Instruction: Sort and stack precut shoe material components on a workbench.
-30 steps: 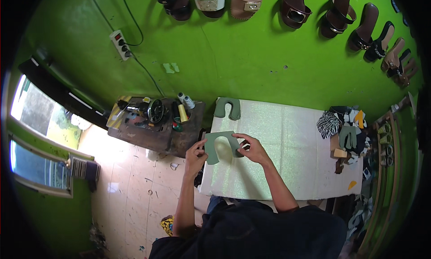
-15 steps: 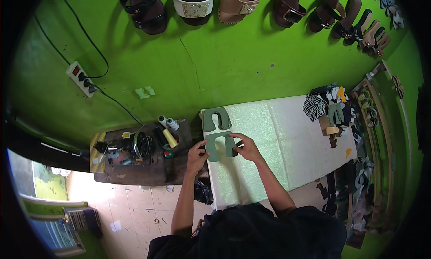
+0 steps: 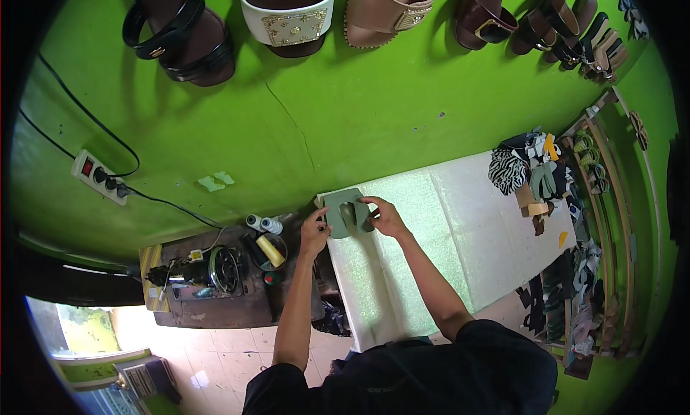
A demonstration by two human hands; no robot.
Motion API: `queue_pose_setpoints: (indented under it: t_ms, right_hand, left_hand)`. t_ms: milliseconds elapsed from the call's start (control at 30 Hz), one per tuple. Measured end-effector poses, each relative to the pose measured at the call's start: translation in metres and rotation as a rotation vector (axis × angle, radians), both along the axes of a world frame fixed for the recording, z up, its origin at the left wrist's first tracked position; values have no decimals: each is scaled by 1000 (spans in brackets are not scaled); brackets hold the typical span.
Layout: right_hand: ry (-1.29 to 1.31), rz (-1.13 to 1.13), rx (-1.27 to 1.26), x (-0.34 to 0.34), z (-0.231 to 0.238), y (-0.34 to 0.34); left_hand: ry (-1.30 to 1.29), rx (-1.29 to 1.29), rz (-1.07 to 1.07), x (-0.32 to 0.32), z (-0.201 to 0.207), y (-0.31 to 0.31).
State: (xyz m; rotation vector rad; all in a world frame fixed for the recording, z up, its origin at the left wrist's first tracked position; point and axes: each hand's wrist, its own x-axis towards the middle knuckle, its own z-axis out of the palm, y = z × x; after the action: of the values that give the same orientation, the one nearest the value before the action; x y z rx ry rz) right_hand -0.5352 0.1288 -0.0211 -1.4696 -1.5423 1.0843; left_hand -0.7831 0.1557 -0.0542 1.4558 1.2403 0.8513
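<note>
A grey-green U-shaped shoe upper piece (image 3: 335, 219) is held between my two hands at the far left corner of the white-covered table (image 3: 438, 235). My left hand (image 3: 315, 234) pinches its left edge. On the other side, my right hand (image 3: 384, 218) grips the right leg of the U between thumb and fingers. The piece lies over or just above the stack of like green pieces, which it mostly hides. Whether it touches the stack I cannot tell.
Left of the table stands a sewing machine (image 3: 208, 270) on a dark bench, beside a tray of thread cones (image 3: 269, 250). Material scraps (image 3: 535, 171) are heaped at the table's far right. Sandals (image 3: 287, 23) hang on the green wall, near a power strip (image 3: 100, 176).
Both hands have carried the green piece away from me, from the near side of the stack onto or over it. The camera view has shifted too.
</note>
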Motion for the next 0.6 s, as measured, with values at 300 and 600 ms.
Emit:
queue_pose_setpoints:
  t_ms: [300,600]
  right_hand:
    - [-70,-17,65,10,-56,44]
    - [-173,-14,-3,1,-51,48]
  left_hand:
    - [131,-20,-1,18,-21,34]
    - [362,11,-51,14,-38,37]
